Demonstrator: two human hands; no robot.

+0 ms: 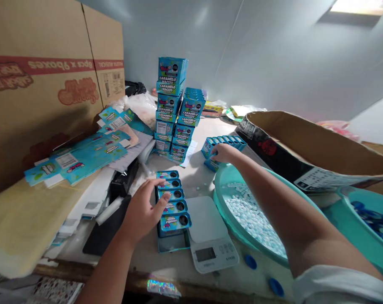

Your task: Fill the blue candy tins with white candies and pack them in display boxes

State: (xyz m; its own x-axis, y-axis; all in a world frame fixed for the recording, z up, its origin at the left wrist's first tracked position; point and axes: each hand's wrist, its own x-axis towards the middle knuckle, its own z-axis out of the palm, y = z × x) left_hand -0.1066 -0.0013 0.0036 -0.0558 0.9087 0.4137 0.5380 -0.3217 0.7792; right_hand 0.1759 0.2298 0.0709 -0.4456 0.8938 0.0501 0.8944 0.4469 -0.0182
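Observation:
My left hand [147,209] rests at the left side of a row of blue candy tins [175,221], its fingers apart over them. The tins stand in an open blue display box [174,244] with a bare part at its near end. Farther back, my right hand [222,153] reaches to a second blue display box [234,141] holding a row of tins. Its fingertips are bent at that box's near left corner, and what they hold, if anything, is hidden. A white scale [207,223] lies right of the nearer box.
Tall stacks of blue boxes [169,103] stand at the back. A teal basin [221,202] of small white candies is at the right, before a black carton [283,160]. Flat blue cartons [93,156] lie left, by a big cardboard box [52,101]. Blue caps [250,261] lie near the front edge.

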